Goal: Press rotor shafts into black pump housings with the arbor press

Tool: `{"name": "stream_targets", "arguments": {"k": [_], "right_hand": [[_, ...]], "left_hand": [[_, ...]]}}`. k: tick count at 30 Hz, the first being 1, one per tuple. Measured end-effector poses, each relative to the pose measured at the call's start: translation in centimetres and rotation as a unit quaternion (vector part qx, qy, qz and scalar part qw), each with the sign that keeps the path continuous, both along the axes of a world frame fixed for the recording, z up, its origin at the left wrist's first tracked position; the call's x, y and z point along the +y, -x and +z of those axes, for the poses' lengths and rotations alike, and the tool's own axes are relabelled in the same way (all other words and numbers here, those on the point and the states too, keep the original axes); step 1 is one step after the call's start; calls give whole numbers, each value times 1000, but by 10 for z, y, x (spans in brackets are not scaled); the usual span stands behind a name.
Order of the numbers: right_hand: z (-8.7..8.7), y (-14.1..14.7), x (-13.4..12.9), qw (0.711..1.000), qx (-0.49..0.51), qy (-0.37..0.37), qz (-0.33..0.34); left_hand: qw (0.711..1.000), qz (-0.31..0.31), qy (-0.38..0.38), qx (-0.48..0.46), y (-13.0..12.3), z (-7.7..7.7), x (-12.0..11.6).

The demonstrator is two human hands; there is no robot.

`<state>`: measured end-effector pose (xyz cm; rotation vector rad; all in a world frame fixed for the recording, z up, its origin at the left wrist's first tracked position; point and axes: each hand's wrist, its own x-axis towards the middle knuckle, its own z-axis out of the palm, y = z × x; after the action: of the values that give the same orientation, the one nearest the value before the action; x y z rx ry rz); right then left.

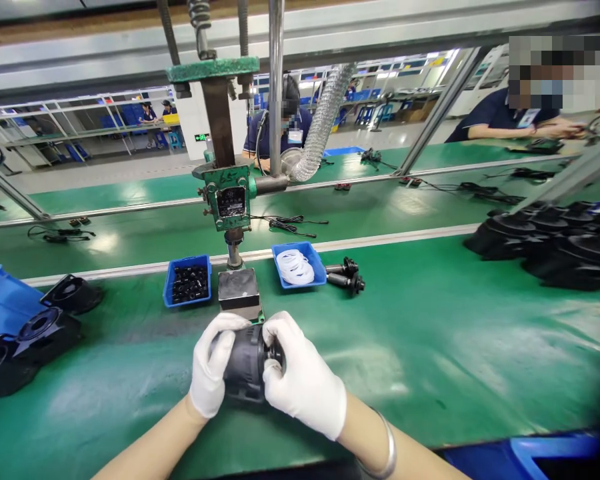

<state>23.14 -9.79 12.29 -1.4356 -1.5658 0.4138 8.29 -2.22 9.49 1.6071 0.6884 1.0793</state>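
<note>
A black cylindrical plastic housing (pixel 244 363) lies on its side between my hands, just in front of the press. My left hand (pixel 213 365), in a white glove, is wrapped round its left end. On the right end, my gloved right hand (pixel 300 383) has thumb and fingers closed round a small dark part (pixel 276 352) at the housing's centre; its exact kind is mostly hidden by the fingers. Behind the housing stands the green bench press (pixel 227 197), its ram above a metal block (pixel 239 288).
A blue tray of small black parts (pixel 167 293) and a blue tray of white rings (pixel 321 270) flank the press. Two black shafted parts (pixel 344 277) lie to the right. Black housings stand at left (pixel 45 330) and right (pixel 570 243). Across the bench sit co-workers (pixel 307 123).
</note>
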Motion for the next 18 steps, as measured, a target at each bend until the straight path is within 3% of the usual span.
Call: {"name": "stream_targets", "arguments": {"k": [4, 8, 12, 14, 18], "right_hand": [[0, -5, -8, 999, -42, 14, -6], [-29, -10, -12, 993, -85, 85, -13], [-50, -22, -11, 987, -142, 69, -21], [-53, -29, -9, 991, -118, 61, 17], [-58, -35, -6, 987, 55, 115, 97]], "left_hand": [[988, -65, 133, 47, -23, -13, 5], [983, -71, 162, 54, -34, -34, 16], [981, -81, 169, 51, -23, -44, 23], [977, -132, 167, 29, -14, -46, 21], [956, -274, 97, 41, -2, -48, 13]]}}
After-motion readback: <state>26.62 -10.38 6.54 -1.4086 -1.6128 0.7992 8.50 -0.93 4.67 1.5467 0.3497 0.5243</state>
